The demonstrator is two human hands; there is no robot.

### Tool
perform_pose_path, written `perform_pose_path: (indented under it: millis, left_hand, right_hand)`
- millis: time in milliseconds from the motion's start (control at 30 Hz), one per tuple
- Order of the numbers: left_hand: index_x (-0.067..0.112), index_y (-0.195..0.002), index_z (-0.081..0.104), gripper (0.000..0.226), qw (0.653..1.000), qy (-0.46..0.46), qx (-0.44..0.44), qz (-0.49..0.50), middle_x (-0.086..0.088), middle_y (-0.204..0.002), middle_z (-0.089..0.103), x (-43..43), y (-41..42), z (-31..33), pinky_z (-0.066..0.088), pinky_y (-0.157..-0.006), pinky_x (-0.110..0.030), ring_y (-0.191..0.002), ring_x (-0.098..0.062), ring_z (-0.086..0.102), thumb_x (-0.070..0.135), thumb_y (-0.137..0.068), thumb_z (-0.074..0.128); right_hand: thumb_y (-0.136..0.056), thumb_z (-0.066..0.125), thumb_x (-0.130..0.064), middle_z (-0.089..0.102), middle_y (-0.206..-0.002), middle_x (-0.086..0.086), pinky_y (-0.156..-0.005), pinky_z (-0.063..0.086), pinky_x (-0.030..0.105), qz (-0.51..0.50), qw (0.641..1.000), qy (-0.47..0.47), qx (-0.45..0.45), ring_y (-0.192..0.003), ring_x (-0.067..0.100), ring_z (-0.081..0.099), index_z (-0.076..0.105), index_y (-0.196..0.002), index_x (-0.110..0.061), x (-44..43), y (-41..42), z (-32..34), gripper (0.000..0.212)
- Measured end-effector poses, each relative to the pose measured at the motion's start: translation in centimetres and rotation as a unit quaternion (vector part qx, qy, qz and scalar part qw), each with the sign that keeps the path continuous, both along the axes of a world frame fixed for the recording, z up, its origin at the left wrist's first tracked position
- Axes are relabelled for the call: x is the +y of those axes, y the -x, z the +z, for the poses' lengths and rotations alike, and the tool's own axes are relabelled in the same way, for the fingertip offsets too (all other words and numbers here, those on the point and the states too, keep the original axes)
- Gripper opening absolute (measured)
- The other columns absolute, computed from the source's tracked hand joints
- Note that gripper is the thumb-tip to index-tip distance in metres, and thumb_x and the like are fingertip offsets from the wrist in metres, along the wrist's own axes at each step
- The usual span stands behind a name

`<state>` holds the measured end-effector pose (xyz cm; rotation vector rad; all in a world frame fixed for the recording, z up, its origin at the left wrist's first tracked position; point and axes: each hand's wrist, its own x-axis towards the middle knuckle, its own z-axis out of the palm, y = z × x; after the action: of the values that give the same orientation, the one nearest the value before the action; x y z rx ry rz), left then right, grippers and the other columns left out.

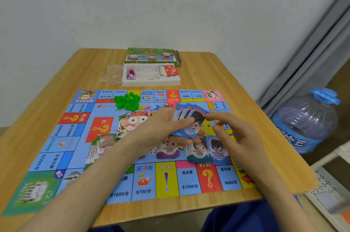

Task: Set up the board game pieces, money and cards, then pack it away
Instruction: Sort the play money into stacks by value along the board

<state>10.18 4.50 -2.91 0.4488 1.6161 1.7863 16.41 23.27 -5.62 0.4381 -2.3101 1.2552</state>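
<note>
Blue banknotes (193, 129) pinched by left hand (161, 127) fingers; right hand (236, 134) fingers loose, just beside.

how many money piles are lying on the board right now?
4: a green pile toward the board's left; the 500 pile, 100 pile and blue pile in a row just nearer than the left hand, which grips one more stack. Others may hide beneath the left forearm.

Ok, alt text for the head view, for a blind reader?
A person's left hand holds a fanned stack of blue play-money notes over a colourful game board, the right hand close beside it. Note piles lie on the board; green houses, a white tray and the box sit farther back.
</note>
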Motion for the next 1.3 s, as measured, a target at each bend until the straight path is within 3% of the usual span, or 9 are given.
perform_pose_path:
  millis: [133,300,400,467,667,767,833,1067,1300]
  left_hand:
    - [0.015,-0.101,0.065,0.028,1.000,-0.003,0.001,-0.002,-0.007,-0.087,0.075,0.0,0.0,0.0,0.058,-0.059,-0.020,-0.076,-0.023,0.073,0.025,-0.075,0.061]
    - [0.011,-0.099,0.062,0.019,1.000,-0.012,-0.005,0.009,-0.008,-0.085,0.075,-0.1,0.0,0.1,0.057,-0.057,-0.019,-0.074,-0.020,0.073,0.021,-0.084,0.057]
    - [0.005,-0.098,0.062,0.024,1.000,-0.018,-0.011,0.019,-0.009,-0.086,0.075,-0.1,0.2,0.1,0.056,-0.055,-0.018,-0.073,-0.021,0.073,0.022,-0.081,0.058]
    - [0.004,-0.097,0.063,0.030,1.000,-0.015,-0.006,0.026,-0.009,-0.087,0.075,-0.1,0.3,0.1,0.056,-0.055,-0.018,-0.073,-0.021,0.073,0.025,-0.076,0.060]
    - [0.005,-0.097,0.063,0.032,0.999,-0.013,-0.001,0.035,-0.007,-0.086,0.075,-0.1,0.4,0.0,0.056,-0.056,-0.018,-0.072,-0.020,0.073,0.026,-0.073,0.060]
    - [0.005,-0.096,0.063,0.031,0.999,-0.010,-0.001,0.037,-0.007,-0.085,0.075,0.0,0.4,0.0,0.056,-0.055,-0.018,-0.072,-0.019,0.073,0.026,-0.073,0.060]
    - [0.005,-0.096,0.063,0.032,0.999,-0.006,-0.003,0.040,-0.007,-0.085,0.075,0.0,0.4,0.0,0.056,-0.055,-0.018,-0.071,-0.019,0.073,0.026,-0.073,0.060]
    - [0.004,-0.099,0.061,0.031,0.999,-0.008,-0.005,0.035,-0.008,-0.085,0.075,0.0,0.2,0.2,0.056,-0.056,-0.019,-0.071,-0.020,0.073,0.024,-0.075,0.059]
    - [0.004,-0.098,0.061,0.017,0.999,-0.006,-0.010,0.032,-0.009,-0.085,0.075,-0.1,0.2,0.2,0.056,-0.055,-0.018,-0.071,-0.020,0.073,0.016,-0.087,0.056]
  right_hand:
    - [-0.089,0.049,-0.031,0.063,-0.114,-0.019,-0.085,0.043,0.011,0.004,1.000,0.003,-0.009,-0.107,0.001,0.058,0.062,-0.112,-0.031,0.0,0.0,0.1,0.027]
    - [-0.083,0.065,-0.038,0.070,-0.092,-0.014,-0.072,0.051,0.017,-0.070,0.992,0.105,-0.007,-0.088,0.005,0.065,0.067,-0.087,-0.031,-0.1,-0.4,0.6,0.009]
    - [-0.075,0.070,-0.023,0.069,-0.076,-0.006,-0.065,0.052,0.018,-0.117,0.971,0.204,-0.040,-0.074,0.008,0.065,0.063,-0.075,-0.021,0.2,-0.2,0.8,0.008]
    - [-0.081,0.067,-0.009,0.068,-0.072,-0.007,-0.063,0.052,0.016,-0.123,0.967,0.210,-0.081,-0.071,0.008,0.064,0.059,-0.081,-0.017,0.4,0.2,0.6,0.012]
    - [-0.095,0.050,-0.011,0.067,-0.078,0.001,-0.058,0.050,0.031,-0.143,0.972,0.083,-0.165,-0.073,0.017,0.064,0.062,-0.086,-0.024,0.6,0.7,-0.4,0.019]
    - [-0.094,0.053,-0.010,0.064,-0.068,0.011,-0.049,0.040,0.016,-0.126,0.976,0.012,-0.176,-0.058,0.011,0.056,0.058,-0.084,-0.025,0.5,0.8,-0.5,0.019]
    - [-0.094,0.053,-0.010,0.064,-0.067,0.012,-0.050,0.038,0.014,-0.120,0.976,-0.024,-0.182,-0.055,0.008,0.051,0.055,-0.083,-0.027,0.4,0.8,-0.6,0.021]
    - [-0.093,0.053,-0.015,0.055,-0.066,0.000,-0.054,0.036,0.019,-0.129,0.966,-0.146,-0.171,-0.057,0.006,0.047,0.048,-0.085,-0.031,0.4,0.8,-1.1,0.019]
    - [-0.091,0.055,-0.019,0.045,-0.086,-0.012,-0.066,0.033,0.019,-0.128,0.950,-0.269,-0.095,-0.079,0.005,0.041,0.049,-0.093,-0.028,0.9,1.0,-2.0,0.011]
